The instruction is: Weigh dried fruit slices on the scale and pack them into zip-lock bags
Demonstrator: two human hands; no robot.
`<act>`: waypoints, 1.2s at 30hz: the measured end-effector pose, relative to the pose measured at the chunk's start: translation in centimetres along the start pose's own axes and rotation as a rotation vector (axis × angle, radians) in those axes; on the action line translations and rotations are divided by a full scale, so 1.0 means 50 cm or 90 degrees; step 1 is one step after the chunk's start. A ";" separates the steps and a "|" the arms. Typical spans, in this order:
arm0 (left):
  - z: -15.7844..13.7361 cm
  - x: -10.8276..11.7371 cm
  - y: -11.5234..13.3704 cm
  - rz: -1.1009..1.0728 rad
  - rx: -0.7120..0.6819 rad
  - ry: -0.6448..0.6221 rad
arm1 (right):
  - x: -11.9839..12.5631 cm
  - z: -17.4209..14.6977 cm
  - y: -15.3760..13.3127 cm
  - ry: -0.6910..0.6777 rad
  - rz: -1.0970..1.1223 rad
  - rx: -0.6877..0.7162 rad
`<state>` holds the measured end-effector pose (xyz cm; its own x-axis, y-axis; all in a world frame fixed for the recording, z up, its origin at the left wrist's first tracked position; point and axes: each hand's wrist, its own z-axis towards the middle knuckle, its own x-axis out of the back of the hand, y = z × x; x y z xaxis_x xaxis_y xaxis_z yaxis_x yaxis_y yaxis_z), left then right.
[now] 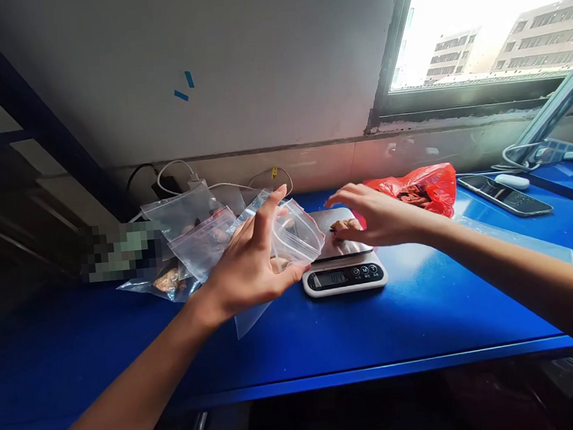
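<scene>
1. While several clear bags (203, 242) lie heaped on the left of the blue table (401, 325), at least one with brown pieces inside, that portion of the work looks done.
2. What seems left is the brown lump (346, 226) on the metal plate (321, 226) of the scale (345, 278), outside any bag, and the dark brown pieces in the open red bag (442, 188) at the far right. The display is lit, but its figure is too small to read surely. I would judge the job partway through.
3. The left hand (258, 261) grips a zip bag (302, 232) between thumb and spread fingers, just left of the plate; its red-striped edge faces right. Something brown shows near the thumb, though whether inside the bag I cannot tell.
4. The right hand (371, 211) reaches over the plate from the right, thumb and fingers parted around the lump; whether the thumb touches it is unclear.
5. The two hands are apart.
</scene>
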<state>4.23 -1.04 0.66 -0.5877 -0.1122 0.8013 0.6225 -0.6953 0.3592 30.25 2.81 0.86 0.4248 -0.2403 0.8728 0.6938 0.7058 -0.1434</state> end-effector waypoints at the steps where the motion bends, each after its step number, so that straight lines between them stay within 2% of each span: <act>1: 0.000 0.000 0.002 0.005 -0.002 0.004 | -0.010 -0.009 0.008 -0.044 -0.014 -0.009; 3: 0.000 -0.003 0.006 0.017 -0.004 0.012 | -0.027 -0.022 0.014 -0.089 -0.009 -0.015; 7: -0.001 -0.009 0.006 0.015 -0.010 0.016 | -0.025 -0.028 0.004 -0.054 0.052 -0.028; 9: -0.002 -0.012 0.002 0.006 -0.013 0.014 | -0.006 -0.021 -0.008 0.003 0.169 -0.045; 12: -0.002 -0.016 -0.005 -0.015 -0.025 0.009 | 0.024 -0.001 -0.038 0.118 0.450 -0.068; 15: -0.002 -0.020 -0.012 -0.035 -0.028 0.014 | 0.030 0.023 -0.075 0.147 0.616 -0.050; 18: -0.001 -0.022 -0.017 -0.032 -0.035 0.049 | 0.016 0.036 -0.105 0.124 0.585 -0.004; 22: -0.001 -0.026 -0.019 -0.008 -0.039 0.094 | 0.000 0.018 -0.131 0.257 0.322 -0.014; 24: -0.003 -0.030 -0.016 0.003 -0.024 0.092 | -0.008 -0.007 -0.145 0.250 0.252 -0.046; 27: -0.008 -0.037 -0.007 -0.003 -0.004 0.073 | -0.025 -0.046 -0.161 0.124 0.313 -0.076; 29: -0.008 -0.038 -0.001 -0.062 0.010 0.029 | -0.037 -0.062 -0.162 0.099 0.374 -0.095; 32: 0.000 -0.029 0.004 -0.257 0.095 -0.030 | -0.048 -0.065 -0.143 0.169 0.433 -0.152; 36: 0.019 -0.013 0.004 -0.484 0.220 0.045 | -0.050 -0.053 -0.111 0.291 0.528 -0.233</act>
<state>5.21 -0.43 0.68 -0.9352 0.2472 0.2537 0.1601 -0.3438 0.9253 26.89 -2.28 -1.77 0.9819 -0.0535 0.1814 0.1815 0.5371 -0.8237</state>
